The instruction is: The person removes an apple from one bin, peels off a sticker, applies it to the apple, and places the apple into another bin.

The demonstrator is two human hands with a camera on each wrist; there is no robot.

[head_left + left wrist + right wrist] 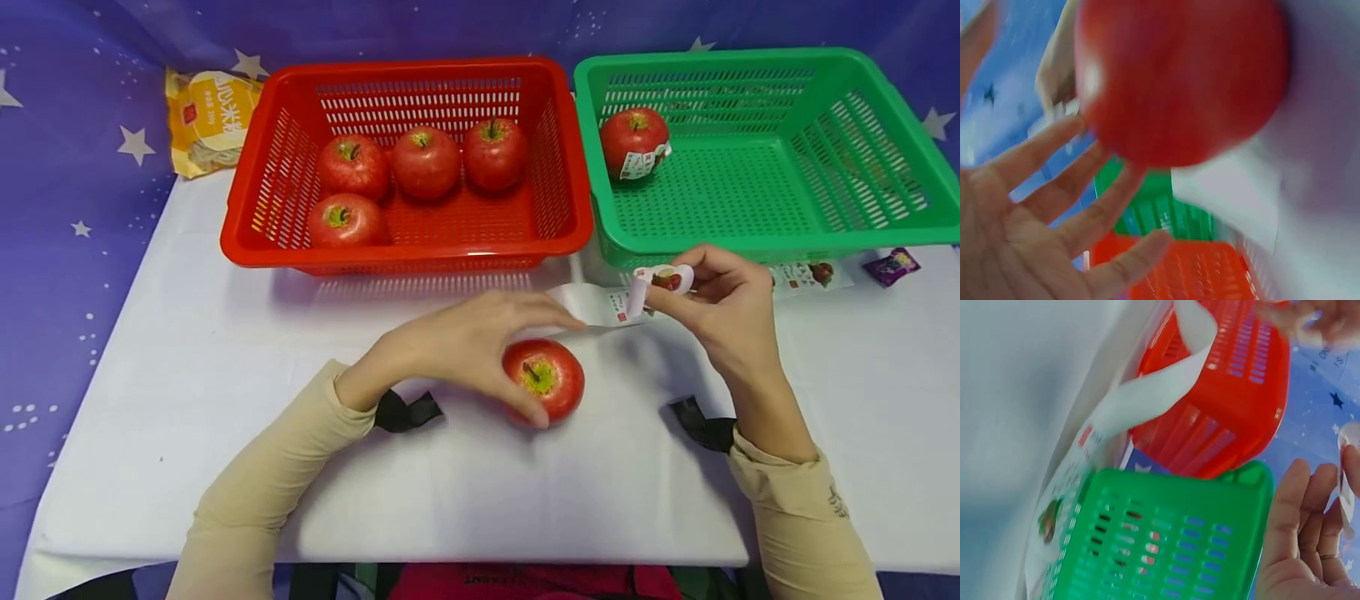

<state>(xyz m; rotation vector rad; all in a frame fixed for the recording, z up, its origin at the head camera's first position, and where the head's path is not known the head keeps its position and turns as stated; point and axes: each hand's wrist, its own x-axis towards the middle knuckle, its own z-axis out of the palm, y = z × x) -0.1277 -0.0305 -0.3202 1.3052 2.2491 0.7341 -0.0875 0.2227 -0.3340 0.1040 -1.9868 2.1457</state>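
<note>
A red apple stands stem up on the white table. My left hand arches around its left side with spread, loosely bent fingers. In the left wrist view the fingertips come right up to the apple. Farther right, my right hand pinches a printed sticker between thumb and fingers. The right wrist view shows that sticker edge-on at the fingertips. Below it runs a strip of label backing with more printed stickers, its left end bare and curling up.
Several apples lie in a red basket at the back. Beside it, a green basket holds one apple bearing a sticker. A yellow food packet is at the back left, a small purple wrapper at right.
</note>
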